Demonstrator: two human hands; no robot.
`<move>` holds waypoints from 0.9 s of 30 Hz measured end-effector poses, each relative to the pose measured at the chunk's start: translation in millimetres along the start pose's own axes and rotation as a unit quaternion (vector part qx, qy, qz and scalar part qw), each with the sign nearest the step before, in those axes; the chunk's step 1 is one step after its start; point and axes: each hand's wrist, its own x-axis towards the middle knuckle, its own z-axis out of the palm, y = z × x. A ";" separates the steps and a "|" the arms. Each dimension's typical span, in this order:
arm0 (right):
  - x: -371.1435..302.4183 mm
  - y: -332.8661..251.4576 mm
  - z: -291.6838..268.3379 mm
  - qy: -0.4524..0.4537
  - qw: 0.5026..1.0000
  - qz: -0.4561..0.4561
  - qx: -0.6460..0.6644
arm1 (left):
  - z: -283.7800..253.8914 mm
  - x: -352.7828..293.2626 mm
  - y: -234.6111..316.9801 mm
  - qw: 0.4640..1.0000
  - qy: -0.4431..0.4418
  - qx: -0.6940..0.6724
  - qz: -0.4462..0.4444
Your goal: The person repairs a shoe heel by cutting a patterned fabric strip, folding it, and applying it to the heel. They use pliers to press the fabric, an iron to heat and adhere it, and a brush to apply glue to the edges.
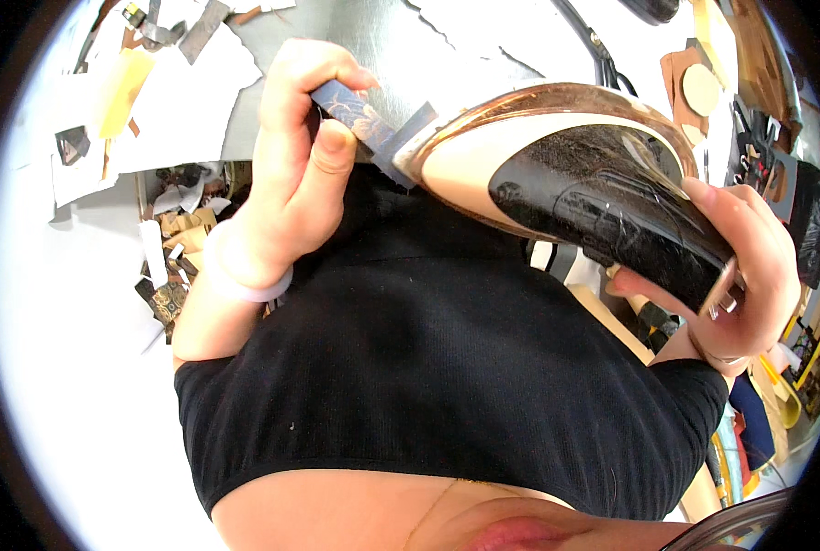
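Note:
My right hand (pixel 750 266) grips a shoe (pixel 460 174) by its right end, thumb on the near face and fingers curled beneath. The shoe is tilted, its pointed end to the left. It has a shiny bronze rim, a beige band and a large glossy black surface with scuffs and reflections. My left hand (pixel 304 156) pinches a blue strip-like tool (pixel 359 115) with a pale floral pattern between thumb and fingers. The tool's flat grey-blue end meets the shoe's pointed tip. I cannot make out exactly what kind of tool it is.
Beyond my hands lies a metal-topped work table (pixel 387 46) with torn white paper (pixel 213 87) and a yellow piece (pixel 125 92). Black-handled scissors (pixel 603 60) lie at the back. Scraps (pixel 185 248) fill a space below the table edge. Brown pieces (pixel 685 83) and cluttered tools stand right.

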 end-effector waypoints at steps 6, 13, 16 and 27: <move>8.0 32.0 -10.7 0.160 0.983 0.076 -0.057 | -4.2 5.0 4.9 0.952 0.073 -0.196 -0.225; 31.7 170.2 -34.1 0.283 0.937 0.204 -0.028 | 0.3 26.5 4.4 0.837 0.115 -0.419 -0.332; 100.0 155.2 -22.3 0.400 0.859 0.181 0.265 | -9.6 23.3 8.4 0.821 0.158 -0.414 -0.361; 168.5 260.1 -26.6 0.279 0.901 0.248 0.222 | -32.3 20.0 5.7 0.799 0.207 -0.442 -0.351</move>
